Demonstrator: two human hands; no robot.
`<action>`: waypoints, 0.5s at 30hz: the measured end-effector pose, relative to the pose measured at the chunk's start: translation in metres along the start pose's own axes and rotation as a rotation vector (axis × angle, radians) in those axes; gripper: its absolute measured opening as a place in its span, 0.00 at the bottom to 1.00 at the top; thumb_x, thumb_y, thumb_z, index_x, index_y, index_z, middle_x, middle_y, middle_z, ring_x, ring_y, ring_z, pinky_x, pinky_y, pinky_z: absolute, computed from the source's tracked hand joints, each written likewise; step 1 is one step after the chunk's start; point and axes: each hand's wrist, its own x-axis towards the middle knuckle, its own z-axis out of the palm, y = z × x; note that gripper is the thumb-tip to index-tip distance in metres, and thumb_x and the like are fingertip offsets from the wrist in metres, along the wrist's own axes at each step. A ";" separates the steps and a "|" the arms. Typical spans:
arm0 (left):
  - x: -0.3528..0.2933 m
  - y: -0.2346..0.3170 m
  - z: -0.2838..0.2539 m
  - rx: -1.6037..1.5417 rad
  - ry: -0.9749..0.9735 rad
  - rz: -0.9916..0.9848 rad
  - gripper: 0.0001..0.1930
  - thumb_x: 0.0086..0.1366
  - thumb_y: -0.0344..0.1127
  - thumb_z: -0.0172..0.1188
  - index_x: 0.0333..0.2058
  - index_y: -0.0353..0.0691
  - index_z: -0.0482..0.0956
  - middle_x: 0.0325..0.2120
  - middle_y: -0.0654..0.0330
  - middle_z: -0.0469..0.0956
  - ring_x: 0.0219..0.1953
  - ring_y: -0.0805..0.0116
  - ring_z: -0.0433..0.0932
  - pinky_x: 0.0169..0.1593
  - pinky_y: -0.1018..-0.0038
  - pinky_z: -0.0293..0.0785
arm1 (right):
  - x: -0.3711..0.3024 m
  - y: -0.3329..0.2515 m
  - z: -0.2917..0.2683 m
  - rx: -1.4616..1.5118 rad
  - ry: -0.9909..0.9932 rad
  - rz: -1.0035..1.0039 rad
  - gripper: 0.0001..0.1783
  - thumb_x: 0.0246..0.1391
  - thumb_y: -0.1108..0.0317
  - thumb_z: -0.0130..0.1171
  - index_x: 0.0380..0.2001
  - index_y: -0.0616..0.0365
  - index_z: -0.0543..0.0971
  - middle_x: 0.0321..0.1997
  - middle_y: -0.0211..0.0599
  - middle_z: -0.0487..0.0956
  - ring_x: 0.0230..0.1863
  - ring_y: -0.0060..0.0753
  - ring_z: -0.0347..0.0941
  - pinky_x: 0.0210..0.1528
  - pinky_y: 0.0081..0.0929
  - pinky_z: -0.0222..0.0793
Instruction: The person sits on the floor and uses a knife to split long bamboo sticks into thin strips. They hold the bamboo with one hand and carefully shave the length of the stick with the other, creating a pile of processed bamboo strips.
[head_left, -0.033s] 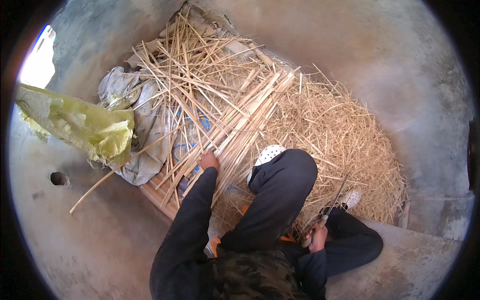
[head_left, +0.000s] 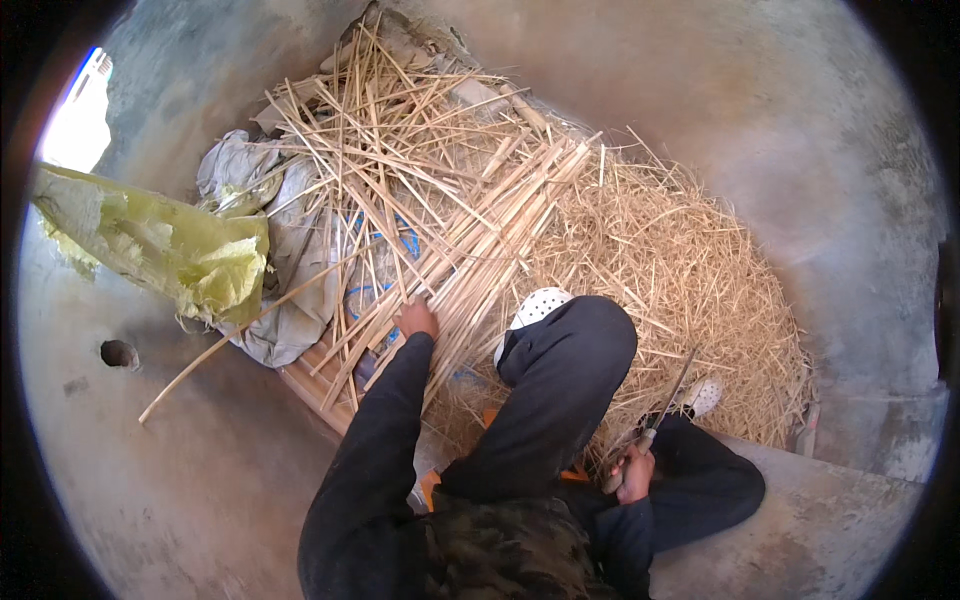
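Observation:
My left hand (head_left: 418, 318) is closed on a bamboo strip (head_left: 405, 284) at the near end of a bundle of long split strips. Its fingertips are partly hidden among them. The bundle of bamboo strips (head_left: 505, 228) slants away to the upper right, left of my raised knee. Low at the right, beside my folded leg, my right hand (head_left: 637, 482) is wrapped round the handle of a knife (head_left: 676, 388). The narrow blade points up and away, over the shavings.
A heap of pale shavings (head_left: 680, 265) spreads to the right against the concrete wall (head_left: 830, 190). Loose crossed strips (head_left: 375, 130) lie at the far left. A yellow-green woven sack (head_left: 180, 245) and grey cloth (head_left: 290, 335) sit left, with one long stick (head_left: 185, 378) jutting out.

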 end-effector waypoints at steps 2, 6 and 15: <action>-0.005 0.004 -0.025 -0.139 -0.014 -0.002 0.11 0.51 0.40 0.65 0.32 0.46 0.76 0.29 0.59 0.78 0.43 0.56 0.73 0.45 0.54 0.64 | 0.001 0.004 -0.006 -0.009 0.013 0.004 0.03 0.50 0.72 0.49 0.26 0.57 0.66 0.15 0.33 0.65 0.09 0.29 0.60 0.11 0.27 0.61; -0.004 -0.007 -0.063 -0.497 0.081 0.265 0.11 0.50 0.39 0.67 0.26 0.43 0.74 0.25 0.52 0.78 0.30 0.50 0.76 0.35 0.58 0.70 | 0.011 0.012 -0.014 -0.101 0.039 -0.009 0.05 0.52 0.70 0.49 0.25 0.56 0.65 0.15 0.33 0.66 0.09 0.31 0.61 0.11 0.28 0.60; -0.006 0.046 -0.219 -1.391 -0.121 0.231 0.10 0.57 0.28 0.65 0.33 0.37 0.71 0.27 0.61 0.79 0.30 0.77 0.77 0.35 0.83 0.71 | 0.011 0.015 -0.015 0.088 -0.099 -0.028 0.05 0.50 0.71 0.49 0.23 0.57 0.66 0.16 0.32 0.64 0.12 0.28 0.61 0.14 0.25 0.61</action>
